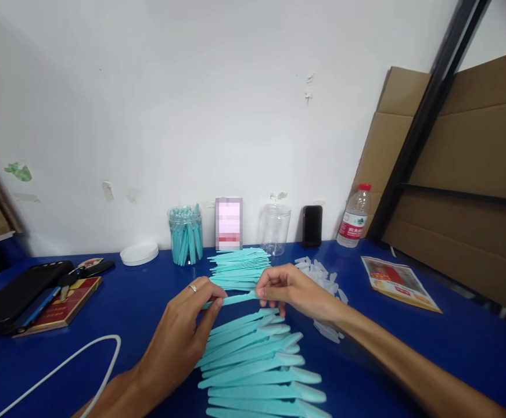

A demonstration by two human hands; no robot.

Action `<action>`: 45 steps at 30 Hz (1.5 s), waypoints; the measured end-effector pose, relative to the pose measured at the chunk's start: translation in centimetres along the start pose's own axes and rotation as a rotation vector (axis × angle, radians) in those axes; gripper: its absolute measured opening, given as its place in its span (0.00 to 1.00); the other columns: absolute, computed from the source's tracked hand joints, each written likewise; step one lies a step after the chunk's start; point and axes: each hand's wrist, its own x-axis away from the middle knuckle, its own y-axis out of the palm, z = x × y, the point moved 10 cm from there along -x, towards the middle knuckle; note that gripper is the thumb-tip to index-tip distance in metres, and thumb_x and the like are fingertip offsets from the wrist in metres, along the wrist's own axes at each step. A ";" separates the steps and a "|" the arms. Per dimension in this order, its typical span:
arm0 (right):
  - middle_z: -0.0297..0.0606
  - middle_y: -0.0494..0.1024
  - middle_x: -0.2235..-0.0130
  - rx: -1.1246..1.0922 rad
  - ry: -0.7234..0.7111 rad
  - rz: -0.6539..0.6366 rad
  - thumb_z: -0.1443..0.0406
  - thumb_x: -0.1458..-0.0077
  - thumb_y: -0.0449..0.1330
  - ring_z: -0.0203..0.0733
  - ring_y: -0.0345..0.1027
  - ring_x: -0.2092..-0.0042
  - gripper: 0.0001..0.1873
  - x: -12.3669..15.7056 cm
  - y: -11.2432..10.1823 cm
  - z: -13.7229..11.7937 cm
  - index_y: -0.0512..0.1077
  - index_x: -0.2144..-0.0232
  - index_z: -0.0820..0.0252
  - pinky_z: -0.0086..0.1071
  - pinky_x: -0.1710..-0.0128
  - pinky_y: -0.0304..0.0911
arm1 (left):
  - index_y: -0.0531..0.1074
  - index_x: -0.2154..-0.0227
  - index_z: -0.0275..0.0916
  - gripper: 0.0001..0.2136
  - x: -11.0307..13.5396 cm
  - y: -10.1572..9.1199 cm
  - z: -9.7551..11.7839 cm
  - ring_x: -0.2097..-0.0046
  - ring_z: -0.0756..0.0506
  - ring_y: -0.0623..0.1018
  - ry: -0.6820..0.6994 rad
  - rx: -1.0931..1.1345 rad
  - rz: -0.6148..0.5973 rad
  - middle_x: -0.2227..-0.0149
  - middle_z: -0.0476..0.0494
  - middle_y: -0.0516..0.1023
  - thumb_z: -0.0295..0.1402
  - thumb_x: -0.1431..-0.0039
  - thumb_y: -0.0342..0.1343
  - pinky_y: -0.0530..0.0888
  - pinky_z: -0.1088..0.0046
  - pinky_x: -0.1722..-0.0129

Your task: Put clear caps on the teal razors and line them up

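Note:
My left hand (pixel 198 313), with a ring on one finger, pinches the handle of a turquoise eyebrow razor (pixel 237 299). At the razor's blade end, the fingers of my right hand (pixel 281 287) are closed; they hide the tip and whatever cap may be there. Below lies a row of turquoise razors (pixel 253 363), their blade ends to the right under translucent covers. Behind my hands is a stack of more turquoise razors (pixel 239 264). Small translucent caps (pixel 320 273) lie in a loose pile beyond my right wrist, with several more under the forearm.
Along the wall stand a clear jar full of razors (pixel 185 238), a blurred upright card or screen (pixel 229 223), a clear jar (pixel 275 229), a black phone (pixel 312 226) and a water bottle (pixel 354 217). A white lid (pixel 139 253) lies left; a packet (pixel 398 281) lies right. A white cable (pixel 70 360) crosses the near left.

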 end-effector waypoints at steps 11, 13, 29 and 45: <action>0.35 0.77 0.75 0.278 -0.028 -0.108 0.63 0.53 0.67 0.36 0.65 0.72 0.08 -0.5 -1.6 1.2 0.81 0.72 0.63 0.29 0.71 0.58 | 0.73 0.69 0.41 0.11 -0.5 2.6 -2.5 0.68 0.49 0.71 -0.144 -0.003 -0.242 0.70 0.51 0.74 0.36 0.35 0.48 0.65 0.74 0.68; 0.35 0.77 0.75 0.312 -0.018 -0.123 0.63 0.53 0.67 0.37 0.66 0.72 0.09 -0.4 -1.2 1.4 0.81 0.70 0.63 0.28 0.72 0.57 | 0.74 0.70 0.41 0.11 -0.3 3.3 -2.5 0.69 0.49 0.70 -0.158 -0.035 -0.298 0.71 0.50 0.73 0.35 0.36 0.48 0.64 0.74 0.70; 0.33 0.76 0.73 1.006 -0.058 0.203 0.66 0.48 0.61 0.36 0.66 0.72 0.03 -0.1 -5.5 0.5 0.75 0.73 0.57 0.28 0.73 0.50 | 0.75 0.53 0.43 0.16 0.3 3.9 -1.3 0.60 0.45 0.74 -0.064 -0.001 -0.327 0.62 0.44 0.74 0.32 0.33 0.43 0.71 0.68 0.59; 0.36 0.75 0.74 1.029 0.000 0.282 0.63 0.46 0.59 0.37 0.66 0.72 0.07 0.6 -8.1 -0.7 0.75 0.74 0.59 0.29 0.74 0.51 | 0.62 0.39 0.54 0.22 1.6 4.1 0.6 0.41 0.38 0.69 -0.002 -0.087 -0.310 0.41 0.43 0.66 0.44 0.36 0.50 0.71 0.56 0.44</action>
